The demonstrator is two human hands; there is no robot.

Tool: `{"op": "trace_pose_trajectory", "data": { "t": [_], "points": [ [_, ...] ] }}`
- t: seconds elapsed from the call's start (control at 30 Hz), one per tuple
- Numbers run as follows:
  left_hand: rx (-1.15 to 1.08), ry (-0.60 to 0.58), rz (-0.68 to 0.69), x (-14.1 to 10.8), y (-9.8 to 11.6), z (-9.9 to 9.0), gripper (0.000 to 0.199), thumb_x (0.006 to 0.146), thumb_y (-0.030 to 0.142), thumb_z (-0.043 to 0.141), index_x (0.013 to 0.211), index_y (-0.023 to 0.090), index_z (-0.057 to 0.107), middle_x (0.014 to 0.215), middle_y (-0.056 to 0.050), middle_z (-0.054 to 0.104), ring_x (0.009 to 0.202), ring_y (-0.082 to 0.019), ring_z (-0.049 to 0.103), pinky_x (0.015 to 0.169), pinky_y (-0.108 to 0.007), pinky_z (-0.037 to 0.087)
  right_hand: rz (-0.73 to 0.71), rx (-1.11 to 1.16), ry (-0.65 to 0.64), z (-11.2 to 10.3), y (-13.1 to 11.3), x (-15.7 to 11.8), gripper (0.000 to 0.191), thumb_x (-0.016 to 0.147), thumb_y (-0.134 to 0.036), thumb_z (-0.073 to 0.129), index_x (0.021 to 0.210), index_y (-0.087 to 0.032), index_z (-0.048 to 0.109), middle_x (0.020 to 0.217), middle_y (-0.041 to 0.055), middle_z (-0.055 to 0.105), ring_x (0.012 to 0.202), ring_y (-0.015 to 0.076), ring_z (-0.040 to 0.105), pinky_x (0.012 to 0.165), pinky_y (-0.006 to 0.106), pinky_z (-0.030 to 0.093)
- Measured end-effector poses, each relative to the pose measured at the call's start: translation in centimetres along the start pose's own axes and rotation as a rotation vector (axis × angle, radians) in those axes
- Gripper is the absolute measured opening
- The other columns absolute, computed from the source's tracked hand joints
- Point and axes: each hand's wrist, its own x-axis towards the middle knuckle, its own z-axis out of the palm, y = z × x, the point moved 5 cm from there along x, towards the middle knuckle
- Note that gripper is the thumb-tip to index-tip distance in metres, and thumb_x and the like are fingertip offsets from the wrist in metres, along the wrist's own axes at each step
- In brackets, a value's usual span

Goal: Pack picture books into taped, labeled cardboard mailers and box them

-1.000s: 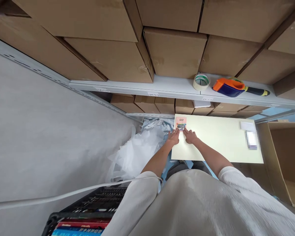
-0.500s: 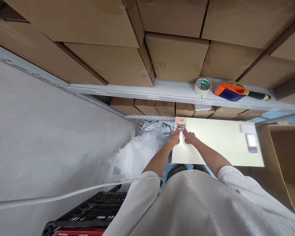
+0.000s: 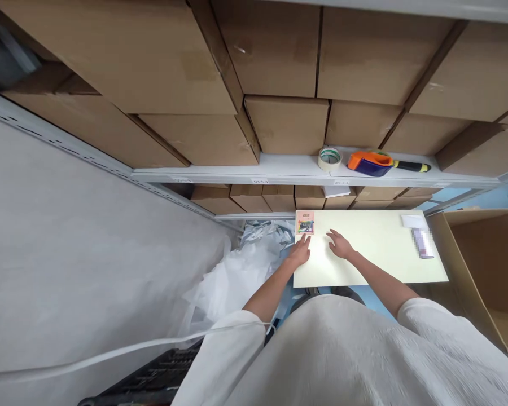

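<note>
A small pink printed card (image 3: 305,223) lies flat at the far left corner of a pale yellow tabletop (image 3: 372,248). My left hand (image 3: 300,250) rests on the table's left edge, just below the card, with its fingers spread and nothing held. To the right of the card, my right hand (image 3: 339,245) is over the tabletop, fingers apart and empty. A white slip (image 3: 414,221) and a blurred purple-and-white item (image 3: 423,243) lie at the table's right end.
Behind the table, a shelf edge (image 3: 279,175) carries cardboard boxes (image 3: 288,125), a tape roll (image 3: 329,159) and an orange-and-blue tape dispenser (image 3: 370,163). White plastic wrap (image 3: 237,270) is heaped left. An open carton (image 3: 469,259) stands right.
My right hand has moved right, away from the card. My left hand has slid down off the card, which now shows fully. The camera view has shifted, showing more of the upper boxes.
</note>
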Motion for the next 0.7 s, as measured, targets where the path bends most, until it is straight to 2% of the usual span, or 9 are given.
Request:
{"op": "trace_pose_trajectory", "data": {
  "t": [0.07, 0.17, 0.27, 0.33, 0.4, 0.5, 0.53, 0.63, 0.7],
  "points": [
    [-0.034, 0.029, 0.066, -0.5, 1.9, 0.0, 0.069, 0.104, 0.024, 0.049, 0.171, 0.018, 0.039, 0.182, -0.016, 0.031, 0.162, -0.033, 0.044, 0.132, -0.048, 0.038, 0.034, 0.069, 0.068, -0.5, 2.9, -2.5, 0.06, 0.103, -0.023, 0.047, 0.162, -0.022, 0.056, 0.174, 0.0144, 0.046, 0.145, 0.0307, 0.061, 0.119, 0.048, 0.052],
    [-0.089, 0.077, 0.164, -0.8, 5.0, -0.5, 0.064, 0.106, 0.025, 0.048, 0.169, 0.018, 0.043, 0.176, -0.014, 0.044, 0.164, -0.028, 0.041, 0.135, -0.044, 0.035, 0.091, 0.187, 0.18, -2.0, 7.6, -6.0, 0.055, 0.102, -0.023, 0.045, 0.154, -0.021, 0.063, 0.167, 0.0175, 0.053, 0.121, 0.0277, 0.075, 0.112, 0.047, 0.058],
    [-0.128, 0.131, 0.241, -0.6, 8.1, -1.6, 0.065, 0.105, 0.025, 0.049, 0.17, 0.02, 0.042, 0.175, -0.012, 0.047, 0.163, -0.026, 0.044, 0.135, -0.045, 0.037, 0.115, 0.223, 0.337, -5.6, 11.6, -8.2, 0.052, 0.099, -0.025, 0.047, 0.147, -0.02, 0.067, 0.159, 0.0188, 0.06, 0.112, 0.0293, 0.077, 0.108, 0.05, 0.06],
    [-0.143, 0.169, 0.287, -0.3, 10.2, -2.7, 0.065, 0.105, 0.025, 0.049, 0.17, 0.022, 0.042, 0.174, -0.011, 0.049, 0.163, -0.026, 0.044, 0.135, -0.046, 0.037, 0.105, 0.222, 0.452, -9.4, 13.6, -8.7, 0.051, 0.099, -0.028, 0.046, 0.144, -0.019, 0.068, 0.156, 0.0187, 0.062, 0.111, 0.0297, 0.076, 0.108, 0.05, 0.06],
    [-0.158, 0.209, 0.325, 0.0, 12.4, -3.7, 0.065, 0.106, 0.025, 0.049, 0.17, 0.023, 0.042, 0.173, -0.011, 0.05, 0.161, -0.025, 0.046, 0.135, -0.047, 0.038, 0.069, 0.182, 0.581, -14.1, 14.9, -8.8, 0.05, 0.1, -0.031, 0.045, 0.143, -0.018, 0.068, 0.155, 0.0193, 0.062, 0.115, 0.031, 0.074, 0.111, 0.052, 0.058],
    [-0.184, 0.253, 0.346, 0.6, 15.5, -4.8, 0.063, 0.106, 0.025, 0.049, 0.169, 0.023, 0.043, 0.172, -0.011, 0.051, 0.156, -0.026, 0.052, 0.132, -0.046, 0.043, -0.002, 0.064, 0.767, -21.7, 16.2, -8.2, 0.05, 0.1, -0.032, 0.045, 0.141, -0.018, 0.069, 0.15, 0.0196, 0.064, 0.136, 0.0358, 0.063, 0.118, 0.058, 0.05],
    [-0.195, 0.264, 0.343, 0.9, 16.5, -4.9, 0.062, 0.107, 0.025, 0.048, 0.169, 0.024, 0.044, 0.171, -0.011, 0.051, 0.154, -0.026, 0.055, 0.13, -0.046, 0.045, -0.016, 0.036, 0.814, -24.1, 16.6, -8.0, 0.051, 0.098, -0.031, 0.046, 0.141, -0.018, 0.069, 0.149, 0.0196, 0.065, 0.137, 0.0363, 0.061, 0.119, 0.059, 0.049],
    [-0.232, 0.284, 0.316, 1.4, 19.3, -4.5, 0.06, 0.107, 0.025, 0.048, 0.167, 0.024, 0.047, 0.17, -0.011, 0.052, 0.148, -0.026, 0.06, 0.127, -0.045, 0.048, -0.056, -0.036, 0.875, -30.3, 17.9, -6.8, 0.052, 0.097, -0.031, 0.048, 0.142, -0.015, 0.069, 0.152, 0.0217, 0.062, 0.135, 0.0376, 0.059, 0.118, 0.06, 0.048],
    [-0.258, 0.301, 0.296, 1.6, 21.1, -3.8, 0.058, 0.107, 0.025, 0.048, 0.165, 0.024, 0.049, 0.169, -0.011, 0.053, 0.145, -0.026, 0.062, 0.126, -0.045, 0.049, -0.066, -0.079, 0.873, -33.4, 18.9, -5.9, 0.053, 0.097, -0.032, 0.048, 0.143, -0.015, 0.068, 0.153, 0.0223, 0.061, 0.135, 0.0397, 0.057, 0.115, 0.063, 0.048]
  ]
}}
